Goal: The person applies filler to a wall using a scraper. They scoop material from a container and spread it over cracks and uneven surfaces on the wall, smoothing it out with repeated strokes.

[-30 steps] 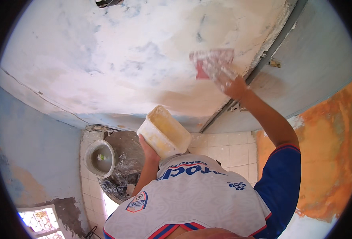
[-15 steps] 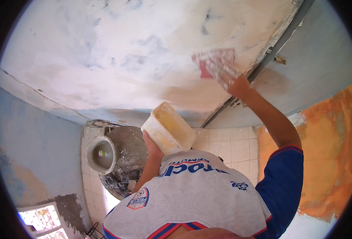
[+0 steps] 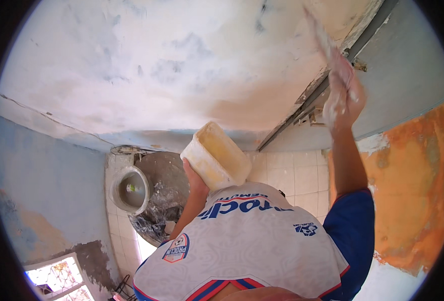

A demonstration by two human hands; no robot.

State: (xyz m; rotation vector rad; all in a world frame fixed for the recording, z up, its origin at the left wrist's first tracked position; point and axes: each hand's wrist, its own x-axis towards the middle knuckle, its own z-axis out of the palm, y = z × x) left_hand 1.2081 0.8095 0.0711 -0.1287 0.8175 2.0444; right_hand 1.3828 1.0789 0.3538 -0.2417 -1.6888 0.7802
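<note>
The plastered ceiling (image 3: 171,65) fills most of the view overhead, white and patchy with grey and tan blotches, meeting a grey beam or frame (image 3: 332,75) that runs diagonally on the right. Below it the blue wall (image 3: 41,185) on the left is flaking, with a rough grey patch near a small bright window (image 3: 56,278), and the wall on the right shows a big orange patch (image 3: 412,190) of bare surface. White wall tiles (image 3: 292,175) line the far corner of this small bathroom. Down below sits a toilet (image 3: 130,190) and beside it a dark, dusty heap of rubble or a sack (image 3: 164,200); I cannot tell which. The person wears a white jersey (image 3: 247,246) with blue sleeves. The left hand (image 3: 196,176) is raised at chest height, gripping the underside of a cream-coloured rectangular tub (image 3: 216,156), tilted, its open mouth turned up toward the ceiling. The right hand (image 3: 343,93), smeared white, is stretched high and closed around the handle of a flat trowel (image 3: 320,32), whose blurred blade lies against the ceiling close to the grey beam.
</note>
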